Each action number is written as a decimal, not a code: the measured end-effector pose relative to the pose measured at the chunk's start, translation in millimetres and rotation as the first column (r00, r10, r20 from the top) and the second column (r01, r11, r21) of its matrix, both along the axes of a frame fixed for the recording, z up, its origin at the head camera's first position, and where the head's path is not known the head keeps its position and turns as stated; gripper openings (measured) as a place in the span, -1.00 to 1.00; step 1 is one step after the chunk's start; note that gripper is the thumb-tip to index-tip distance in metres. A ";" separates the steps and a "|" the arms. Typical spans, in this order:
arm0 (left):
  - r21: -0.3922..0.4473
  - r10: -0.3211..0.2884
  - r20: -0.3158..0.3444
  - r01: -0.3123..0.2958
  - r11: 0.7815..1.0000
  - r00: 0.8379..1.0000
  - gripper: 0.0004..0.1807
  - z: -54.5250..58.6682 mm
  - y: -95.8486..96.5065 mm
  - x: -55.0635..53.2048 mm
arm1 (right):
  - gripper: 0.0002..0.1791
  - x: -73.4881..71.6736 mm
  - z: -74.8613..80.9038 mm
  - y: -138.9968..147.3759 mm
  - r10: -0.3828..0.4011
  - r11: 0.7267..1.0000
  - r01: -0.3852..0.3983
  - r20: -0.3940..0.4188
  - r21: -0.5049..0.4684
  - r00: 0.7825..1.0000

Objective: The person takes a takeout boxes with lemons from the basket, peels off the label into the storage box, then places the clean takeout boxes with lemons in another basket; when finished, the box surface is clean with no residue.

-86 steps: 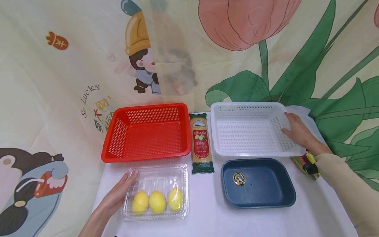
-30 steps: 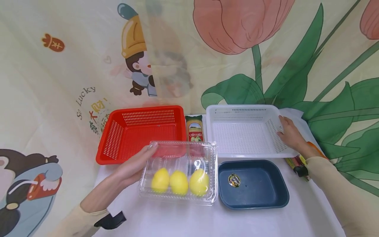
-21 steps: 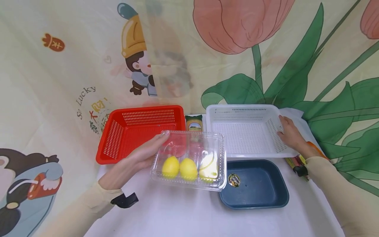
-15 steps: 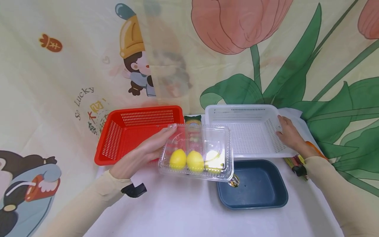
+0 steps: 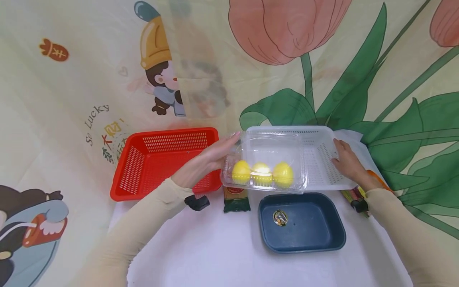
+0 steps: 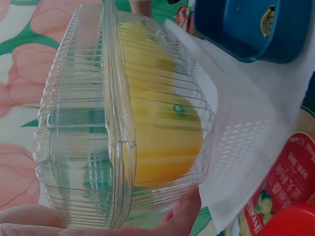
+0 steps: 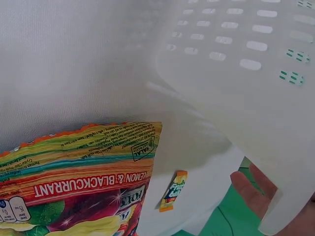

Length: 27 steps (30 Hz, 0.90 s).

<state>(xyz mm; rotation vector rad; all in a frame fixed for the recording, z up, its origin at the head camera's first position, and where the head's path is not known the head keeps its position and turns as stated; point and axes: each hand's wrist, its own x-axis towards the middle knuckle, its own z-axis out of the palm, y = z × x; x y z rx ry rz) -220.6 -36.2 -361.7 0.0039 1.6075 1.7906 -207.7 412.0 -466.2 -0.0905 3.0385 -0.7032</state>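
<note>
My left hand (image 5: 216, 153) grips the left side of a clear plastic clamshell box (image 5: 270, 145), its lid closed. Three yellow lemons (image 5: 241, 171) lie in a row inside it. The box is held up over the left part of a white perforated basket (image 5: 317, 159), tilted with its near edge down. In the left wrist view, the fingers (image 6: 184, 211) clasp the box (image 6: 81, 123) at its end, and two lemons (image 6: 167, 132) show through the wall. My right hand (image 5: 348, 163) holds the basket's right rim; in the right wrist view its fingers (image 7: 251, 189) curl round the rim.
A red basket (image 5: 163, 163) stands at left, a dark blue tub (image 5: 305, 227) in front. An Olivoilà pasta pack (image 5: 236, 203) lies between the baskets, half covered by the box. A Fox's candy bag (image 7: 78, 187) and one wrapped sweet (image 7: 173, 191) lie right of the white basket.
My left hand has lifted the box of lemons off the table and carried it right and away, over the pasta pack to the white basket. My right hand has stayed on the rim.
</note>
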 end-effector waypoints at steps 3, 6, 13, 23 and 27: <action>0.014 -0.006 -0.008 0.006 1.000 1.000 -0.40 -1.1 12.9 -10.4 | -0.12 -1.8 -0.9 -1.9 -0.003 1.000 0.003 0.003 -0.006 1.000; 0.003 0.005 -0.004 -0.005 1.000 1.000 -0.41 -3.2 25.0 -20.6 | -0.11 -2.7 -2.2 -3.7 -0.002 1.000 0.002 0.007 -0.013 1.000; -0.056 0.047 0.040 -0.045 0.997 0.998 -0.33 -5.6 52.7 -37.6 | -0.12 -1.6 -5.6 -6.7 0.003 1.000 -0.003 0.003 -0.031 1.000; -0.125 0.103 0.057 -0.096 0.988 0.993 -0.16 -16.3 93.1 -51.0 | -0.12 5.5 -1.7 1.0 0.017 1.000 -0.017 -0.016 -0.001 1.000; -0.118 0.124 0.079 -0.114 0.986 0.989 -0.15 -22.7 108.8 -55.0 | -0.12 5.8 1.9 4.4 0.018 1.000 -0.018 -0.023 0.011 1.000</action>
